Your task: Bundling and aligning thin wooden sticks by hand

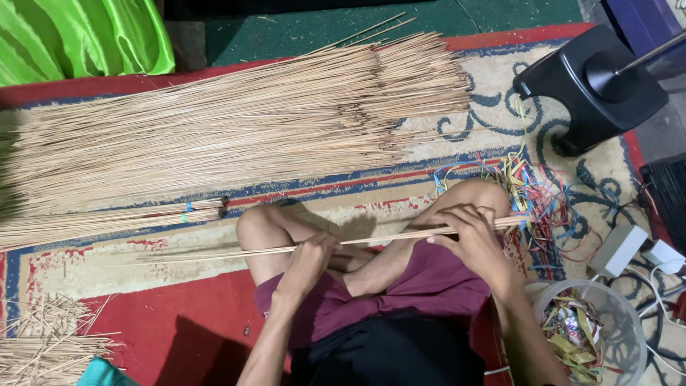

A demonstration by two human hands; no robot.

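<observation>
left hand [309, 255] and right hand [468, 230] both clamped on a thin stick bundle [371, 239] held level across the bent knees | risk: loose grip could let sticks slide out endwise | forearms reach forward, wrists curled inward | big stick pile [236, 121] beyond on carpet [143, 300] | coloured ties [543, 200] near right knee

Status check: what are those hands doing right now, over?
Left hand, right hand gripping thin sticks across knees. Big stick pile ahead. Nothing in between.

Maroon shorts, black top — bare arms
</observation>
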